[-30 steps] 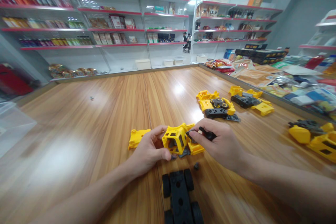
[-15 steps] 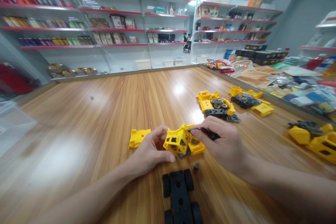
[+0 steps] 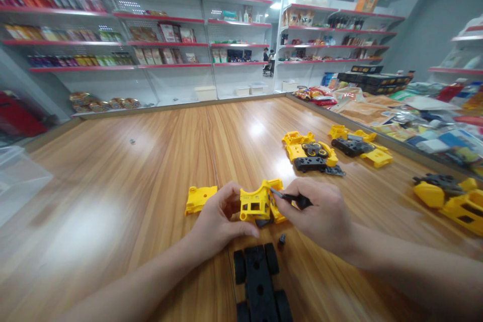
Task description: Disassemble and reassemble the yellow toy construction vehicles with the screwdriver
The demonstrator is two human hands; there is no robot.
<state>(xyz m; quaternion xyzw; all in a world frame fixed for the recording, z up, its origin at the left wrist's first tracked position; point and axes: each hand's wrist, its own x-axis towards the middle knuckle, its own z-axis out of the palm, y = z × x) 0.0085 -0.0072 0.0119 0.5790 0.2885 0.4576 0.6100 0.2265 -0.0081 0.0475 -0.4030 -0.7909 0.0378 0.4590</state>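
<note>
My left hand [image 3: 226, 216] is closed around a yellow toy truck cab [image 3: 253, 205] with window openings, held just over the table. In my right hand [image 3: 320, 211] is a screwdriver [image 3: 296, 199] with a black handle; its metal shaft points left and its tip meets the cab's right edge. Behind and beside the cab shows another yellow piece [image 3: 278, 214], partly hidden. A flat yellow part [image 3: 199, 198] lies left of my left hand. Nearer to me sits a black wheeled chassis [image 3: 259, 282], and a small dark screw-like piece [image 3: 282, 239] lies by its front right wheel.
Yellow and black toy parts lie in groups at the right, one [image 3: 313, 153] near the middle and another [image 3: 362, 147] behind it. More yellow parts [image 3: 453, 201] are at the right edge. Small screws [image 3: 132, 141] lie far left, near a clear plastic box [image 3: 22, 181].
The cab has turned slightly in my left hand, its windows now facing me more. My right hand has lowered a little, and the screwdriver's shaft shows more clearly against the cab.
</note>
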